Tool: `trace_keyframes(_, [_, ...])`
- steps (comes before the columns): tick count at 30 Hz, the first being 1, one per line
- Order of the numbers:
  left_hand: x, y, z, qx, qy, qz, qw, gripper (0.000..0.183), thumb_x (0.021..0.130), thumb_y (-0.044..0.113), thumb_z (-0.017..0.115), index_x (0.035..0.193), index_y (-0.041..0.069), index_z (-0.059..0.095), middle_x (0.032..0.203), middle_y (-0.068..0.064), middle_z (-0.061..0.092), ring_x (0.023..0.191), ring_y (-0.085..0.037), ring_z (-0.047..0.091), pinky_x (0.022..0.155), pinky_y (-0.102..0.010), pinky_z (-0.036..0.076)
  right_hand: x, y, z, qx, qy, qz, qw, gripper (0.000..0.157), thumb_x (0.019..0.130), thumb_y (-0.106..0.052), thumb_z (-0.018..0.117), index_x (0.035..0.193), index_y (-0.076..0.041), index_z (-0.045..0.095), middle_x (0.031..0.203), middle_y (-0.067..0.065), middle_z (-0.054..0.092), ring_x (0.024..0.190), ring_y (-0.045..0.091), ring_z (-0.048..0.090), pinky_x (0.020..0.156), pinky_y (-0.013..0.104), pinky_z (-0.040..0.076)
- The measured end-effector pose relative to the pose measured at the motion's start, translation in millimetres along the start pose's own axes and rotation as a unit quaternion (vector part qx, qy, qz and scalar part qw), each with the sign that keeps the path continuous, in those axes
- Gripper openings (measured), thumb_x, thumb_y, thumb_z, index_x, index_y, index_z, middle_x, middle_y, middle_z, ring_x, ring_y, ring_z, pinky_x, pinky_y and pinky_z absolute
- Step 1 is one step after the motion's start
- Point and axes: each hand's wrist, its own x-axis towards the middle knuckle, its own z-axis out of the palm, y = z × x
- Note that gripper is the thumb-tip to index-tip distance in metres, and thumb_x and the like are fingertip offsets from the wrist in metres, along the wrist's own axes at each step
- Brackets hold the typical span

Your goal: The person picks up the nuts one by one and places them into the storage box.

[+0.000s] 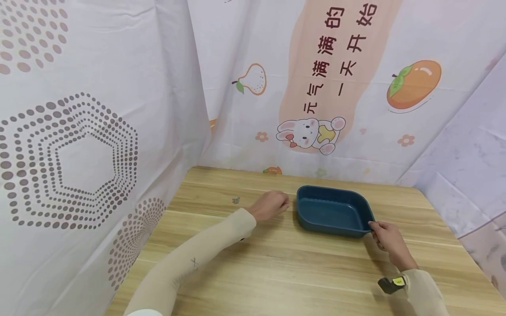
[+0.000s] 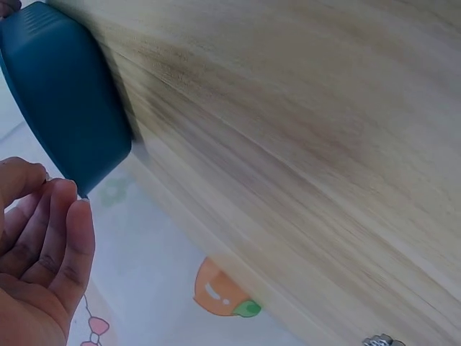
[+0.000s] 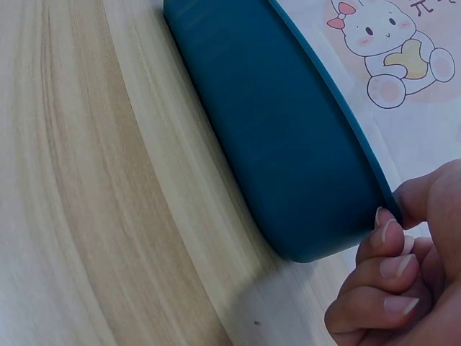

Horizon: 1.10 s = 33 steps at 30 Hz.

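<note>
So, R hand [image 1: 391, 242] pinches tray rim [image 1: 331, 225]; L hand [image 1: 270, 205] curled nr it.

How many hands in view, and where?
2. The left hand is beside the blue tray, on its left, apart from it. The right hand pinches the tray's near right corner. No others show.

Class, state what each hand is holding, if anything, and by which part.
Right hand: the blue tray, pinched by its rim at one corner. Left hand: cannot be told.
</note>
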Motion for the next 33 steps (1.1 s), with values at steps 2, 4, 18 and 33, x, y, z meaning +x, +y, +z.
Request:
trace_keyframes(2, [1.1, 2.3, 0.3, -0.001, -0.002, -0.002, 1.0, 0.014, 0.095, 0.014, 0.056, 0.087, 0.014, 0.068, 0.081, 0.007, 0.063, 0.07, -0.001, 0.053, 0.066, -0.015, 0.044, 0, 0, 0.5, 0.0, 0.0, 0.0, 1.0, 0.043, 0.101, -0.037, 0.044, 0.08, 0.0, 0.052, 0.061, -0.005, 0.045, 0.047, 0.006, 0.037, 0.043, 0.023, 0.035])
trace_keyframes(4, [2.4, 4.5, 0.5, -0.002, -0.005, -0.005, 1.0, 0.013, 0.094, 0.014, 0.057, 0.088, 0.014, 0.068, 0.082, 0.007, 0.063, 0.071, -0.002, 0.054, 0.067, -0.015, 0.045, -1, 0, 0.7, 0.0, 0.002, -0.002, 1.0, 0.043, 0.101, -0.037, 0.044, 0.079, 0.0, 0.052, 0.061, -0.004, 0.045, 0.047, 0.006, 0.037, 0.042, 0.023, 0.035])
trace_keyframes(18, [12.5, 15.8, 8.1, -0.005, -0.009, 0.011, 0.9999, 0.013, 0.095, 0.02, 0.06, 0.088, 0.013, 0.069, 0.081, 0.006, 0.065, 0.072, -0.002, 0.057, 0.067, -0.016, 0.046, -2, -2, 0.1, -0.001, 0.006, -0.021, 1.0, 0.044, 0.101, -0.035, 0.044, 0.079, 0.003, 0.051, 0.059, -0.004, 0.044, 0.044, 0.006, 0.035, 0.04, 0.024, 0.033])
trace_keyframes(33, [22.3, 30.7, 12.9, 0.011, -0.019, 0.033, 0.9992, 0.013, 0.095, 0.021, 0.059, 0.091, 0.014, 0.069, 0.085, 0.006, 0.065, 0.077, -0.003, 0.058, 0.072, -0.013, 0.046, -1, 3, 0.2, 0.003, 0.008, -0.02, 1.0, 0.046, 0.1, -0.036, 0.045, 0.082, 0.006, 0.051, 0.058, -0.004, 0.044, 0.044, 0.006, 0.034, 0.04, 0.024, 0.032])
